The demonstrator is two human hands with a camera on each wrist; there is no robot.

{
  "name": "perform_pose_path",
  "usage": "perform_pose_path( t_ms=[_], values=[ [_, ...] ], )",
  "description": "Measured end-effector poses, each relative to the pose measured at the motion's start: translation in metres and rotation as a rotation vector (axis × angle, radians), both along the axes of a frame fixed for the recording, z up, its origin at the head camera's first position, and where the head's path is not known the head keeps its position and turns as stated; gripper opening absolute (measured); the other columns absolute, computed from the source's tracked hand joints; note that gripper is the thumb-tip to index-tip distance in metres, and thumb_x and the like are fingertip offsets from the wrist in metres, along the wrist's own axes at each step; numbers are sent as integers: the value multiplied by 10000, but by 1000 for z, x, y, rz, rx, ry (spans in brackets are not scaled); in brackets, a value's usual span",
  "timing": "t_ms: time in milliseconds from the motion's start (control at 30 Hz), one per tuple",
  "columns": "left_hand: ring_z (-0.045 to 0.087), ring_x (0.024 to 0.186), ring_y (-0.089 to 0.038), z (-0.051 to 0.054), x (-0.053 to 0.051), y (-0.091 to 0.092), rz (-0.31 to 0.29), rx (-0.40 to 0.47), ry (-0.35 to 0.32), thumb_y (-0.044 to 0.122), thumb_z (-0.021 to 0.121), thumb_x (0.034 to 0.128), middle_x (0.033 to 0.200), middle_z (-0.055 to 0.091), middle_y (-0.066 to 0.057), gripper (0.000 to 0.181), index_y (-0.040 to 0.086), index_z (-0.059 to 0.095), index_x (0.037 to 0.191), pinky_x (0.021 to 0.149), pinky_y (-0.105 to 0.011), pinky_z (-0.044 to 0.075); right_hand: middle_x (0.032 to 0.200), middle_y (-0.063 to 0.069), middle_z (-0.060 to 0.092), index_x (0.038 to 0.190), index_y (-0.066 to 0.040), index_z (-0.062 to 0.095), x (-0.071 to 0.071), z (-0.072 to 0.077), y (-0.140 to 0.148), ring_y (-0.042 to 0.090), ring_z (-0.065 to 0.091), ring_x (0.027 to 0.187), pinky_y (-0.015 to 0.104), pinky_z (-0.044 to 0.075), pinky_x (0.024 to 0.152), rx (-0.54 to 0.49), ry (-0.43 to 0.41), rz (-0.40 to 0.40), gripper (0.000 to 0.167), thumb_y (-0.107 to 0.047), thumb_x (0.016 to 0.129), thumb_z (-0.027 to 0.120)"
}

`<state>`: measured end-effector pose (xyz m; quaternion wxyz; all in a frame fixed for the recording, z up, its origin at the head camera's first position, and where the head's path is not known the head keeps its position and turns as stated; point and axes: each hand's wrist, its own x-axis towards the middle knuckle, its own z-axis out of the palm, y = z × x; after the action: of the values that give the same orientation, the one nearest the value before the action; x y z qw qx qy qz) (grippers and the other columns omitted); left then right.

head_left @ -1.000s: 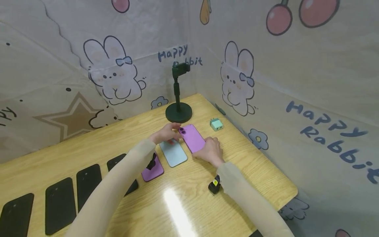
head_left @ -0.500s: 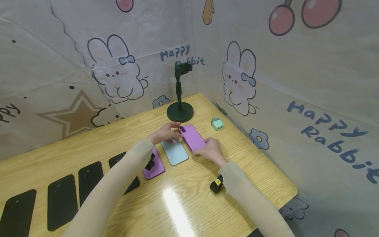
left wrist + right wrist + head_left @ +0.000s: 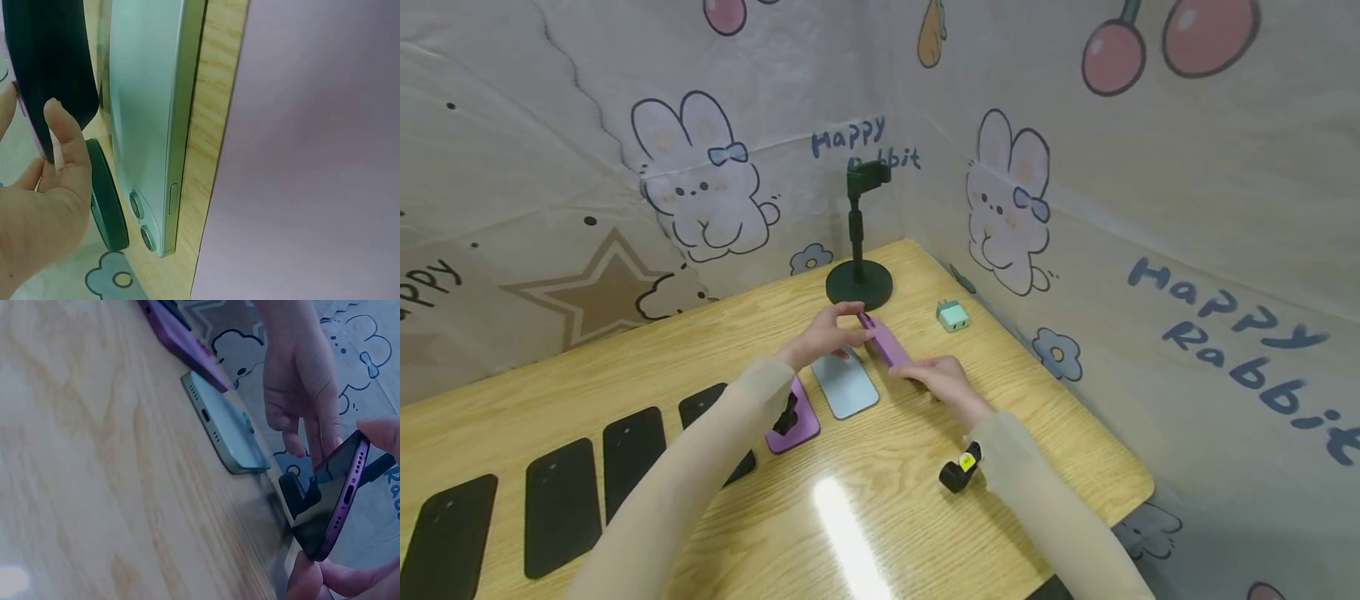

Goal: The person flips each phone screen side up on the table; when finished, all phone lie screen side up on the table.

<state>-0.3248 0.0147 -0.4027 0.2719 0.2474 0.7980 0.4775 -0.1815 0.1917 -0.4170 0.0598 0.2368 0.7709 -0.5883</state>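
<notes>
A purple smartphone (image 3: 891, 344) is tilted up on its long side above the table, its dark screen (image 3: 50, 56) turned toward the left hand. The left hand (image 3: 826, 335) pinches its camera end between thumb and fingers. At the opposite end the right hand (image 3: 946, 382) grips it, with fingertips (image 3: 305, 578) on one side of the charging-port edge and a finger on the other. A pale blue-green phone (image 3: 847, 387) lies face down just under the left hand. Left of it, another purple phone (image 3: 805, 421) is partly hidden by the left wrist camera.
A dark phone stand (image 3: 859, 285) with a round base stands at the back corner. A mint charger plug (image 3: 952, 316) lies near the right edge. Several black phones (image 3: 563, 507) lie in a row on the left, some partly covered by the left sleeve. Printed cloth walls border the table.
The held purple phone has turned from showing its back to standing on its side, lifted by both hands. The right hand has rotated with it. The other phones stay put.
</notes>
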Motion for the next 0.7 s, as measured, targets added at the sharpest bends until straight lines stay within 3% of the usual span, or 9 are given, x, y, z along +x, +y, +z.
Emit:
perform_pose_path(
  t_ms=[167, 333, 500, 700],
  values=[
    [613, 1098, -344, 2, 2, 6, 60, 70, -9, 241, 676, 905, 1510, 365, -105, 850, 103, 130, 1541, 624, -244, 526, 774, -35, 486, 1066, 21, 677, -1, 4, 3, 120, 400, 658, 236, 355, 602, -129, 24, 5, 506, -391, 782, 752],
    [585, 1152, -335, 1, 2, 10, 77, 76, -56, 266, 663, 914, 1530, 341, -102, 937, 95, -8, 1546, 628, -246, 524, 802, -41, 538, 1156, 50, 630, -2, 6, 6, 90, 404, 661, 219, 347, 605, -270, 22, 24, 503, -334, 838, 704],
    [581, 1150, -317, -3, 0, 9, 28, 36, -78, 337, 611, 942, 1562, 283, -88, 867, 111, 34, 1549, 655, -263, 518, 814, -37, 603, 1198, 55, 583, -3, 4, 10, 86, 477, 703, 203, 356, 598, -368, 8, 47, 491, -295, 864, 668],
    [613, 1059, -288, -8, -1, 9, -13, 32, -72, 375, 577, 955, 1538, 309, -121, 749, 96, 184, 1528, 629, -246, 500, 914, 31, 556, 1244, 48, 530, -3, 4, 9, 113, 510, 763, 204, 399, 646, -391, -9, 57, 511, -290, 877, 645]
  ],
)
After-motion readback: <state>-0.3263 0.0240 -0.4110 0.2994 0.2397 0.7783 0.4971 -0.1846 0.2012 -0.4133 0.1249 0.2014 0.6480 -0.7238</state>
